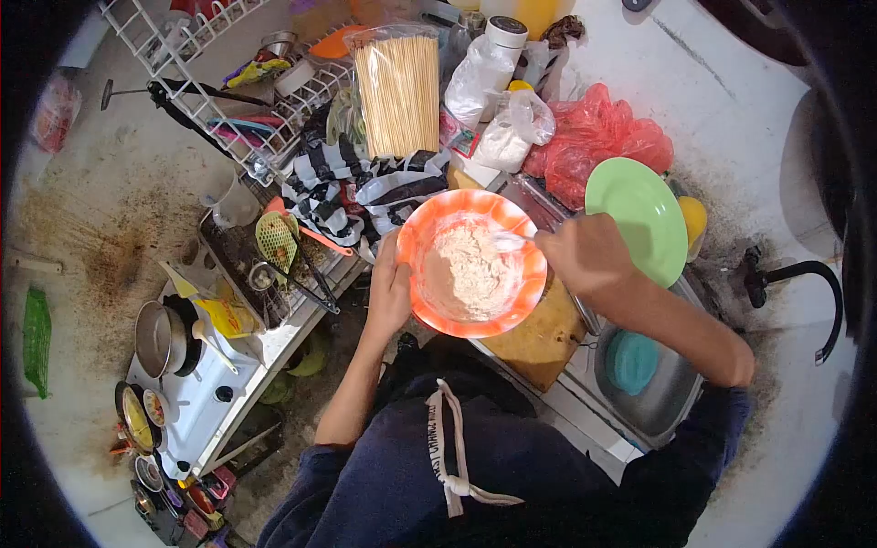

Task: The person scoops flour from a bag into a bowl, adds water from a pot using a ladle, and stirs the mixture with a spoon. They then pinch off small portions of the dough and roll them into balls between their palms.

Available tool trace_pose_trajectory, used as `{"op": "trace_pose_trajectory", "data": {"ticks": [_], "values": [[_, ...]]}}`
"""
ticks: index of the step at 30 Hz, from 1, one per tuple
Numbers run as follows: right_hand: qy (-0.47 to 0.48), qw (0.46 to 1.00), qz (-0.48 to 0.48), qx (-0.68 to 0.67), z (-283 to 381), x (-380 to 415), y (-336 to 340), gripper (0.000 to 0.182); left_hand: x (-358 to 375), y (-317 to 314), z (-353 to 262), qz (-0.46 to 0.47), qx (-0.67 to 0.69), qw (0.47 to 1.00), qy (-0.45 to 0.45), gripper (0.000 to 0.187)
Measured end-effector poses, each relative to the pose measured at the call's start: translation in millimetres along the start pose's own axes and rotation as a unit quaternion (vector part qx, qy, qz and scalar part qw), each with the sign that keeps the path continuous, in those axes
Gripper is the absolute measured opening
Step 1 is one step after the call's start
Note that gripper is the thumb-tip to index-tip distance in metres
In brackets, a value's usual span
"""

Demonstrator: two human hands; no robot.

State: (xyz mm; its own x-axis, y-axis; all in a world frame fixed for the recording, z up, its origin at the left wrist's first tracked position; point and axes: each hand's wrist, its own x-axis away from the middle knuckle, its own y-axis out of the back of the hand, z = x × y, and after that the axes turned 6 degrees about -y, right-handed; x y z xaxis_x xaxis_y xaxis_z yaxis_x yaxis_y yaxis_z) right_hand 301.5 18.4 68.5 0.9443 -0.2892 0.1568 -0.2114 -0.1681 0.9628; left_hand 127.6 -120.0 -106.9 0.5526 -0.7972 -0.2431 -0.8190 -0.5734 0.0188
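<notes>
An orange-and-white bowl (523,297) with a wavy rim is held in front of my body, over the counter edge. Inside it lies a pale, lumpy, dough-like mixture (473,272). My left hand (390,290) is closed on the bowl's left rim, thumb on top. At the opposite side, my right hand (589,254) is closed around a pale utensil (510,243) that reaches into the mixture. Its tip is buried, so its exact kind cannot be made out. Just beyond my right hand a green plate (637,215) stands tilted.
Behind the bowl are a pack of bamboo skewers (397,96), a bag of white powder (512,137) and red plastic bags (603,137). A sink (671,406) with a teal bowl (630,361) lies right, under a black faucet (804,269). Left stands a stove (196,411) with pans.
</notes>
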Motion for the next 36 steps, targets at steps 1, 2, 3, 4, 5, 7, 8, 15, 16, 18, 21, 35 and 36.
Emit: {"op": "trace_pose_trajectory", "data": {"ticks": [1, 2, 3, 4, 5, 7, 8, 15, 16, 18, 21, 35, 36], "values": [[0.001, 1.000, 0.001, -0.001, 8, -2, 5, 0.019, 1, 0, 1, 0.002, 0.001, 1.000, 0.004, 0.044], [0.016, 0.998, 0.052, -0.013, 20, -2, 10, 0.019, 2, 0, 1, 0.001, 0.000, 1.000, 0.006, 0.044], [0.030, 0.994, 0.102, -0.024, 30, -2, 11, 0.019, 2, -1, 1, -0.004, -0.009, 1.000, -0.003, 0.044], [0.029, 0.994, 0.103, -0.025, 38, -3, 5, 0.019, 2, -2, 0, -0.008, -0.019, 1.000, -0.011, 0.044], [0.036, 0.996, 0.060, -0.046, 45, -5, -8, 0.017, 1, -2, -1, -0.007, -0.019, 1.000, -0.011, 0.044], [0.042, 0.997, 0.019, -0.068, 46, -11, -35, 0.015, 2, -2, -6, -0.004, -0.010, 1.000, 0.002, 0.043], [0.015, 0.998, 0.003, -0.066, 39, -20, -47, 0.016, 1, -3, -5, -0.004, -0.010, 1.000, 0.001, 0.043], [-0.010, 0.999, -0.019, -0.041, 46, -19, -49, 0.018, 0, -2, 0, -0.010, 0.004, 1.000, -0.001, 0.043], [-0.017, 0.999, -0.031, -0.022, 46, -19, -53, 0.020, 1, -2, 1, -0.003, 0.014, 1.000, -0.001, 0.043], [0.005, 0.999, -0.026, -0.036, 41, -17, -55, 0.022, 2, -2, -3, -0.004, 0.021, 1.000, 0.004, 0.043], [0.056, 0.998, 0.016, -0.026, 31, -4, -37, 0.026, -1, -4, -5, -0.011, 0.026, 1.000, 0.005, 0.043], [0.031, 0.998, 0.013, -0.053, 25, 19, -31, 0.017, -1, -3, -4, -0.010, 0.001, 1.000, 0.003, 0.042], [0.001, 1.000, 0.013, -0.016, 20, 13, -33, 0.016, -1, -2, -5, -0.007, -0.008, 1.000, -0.004, 0.043]]}}
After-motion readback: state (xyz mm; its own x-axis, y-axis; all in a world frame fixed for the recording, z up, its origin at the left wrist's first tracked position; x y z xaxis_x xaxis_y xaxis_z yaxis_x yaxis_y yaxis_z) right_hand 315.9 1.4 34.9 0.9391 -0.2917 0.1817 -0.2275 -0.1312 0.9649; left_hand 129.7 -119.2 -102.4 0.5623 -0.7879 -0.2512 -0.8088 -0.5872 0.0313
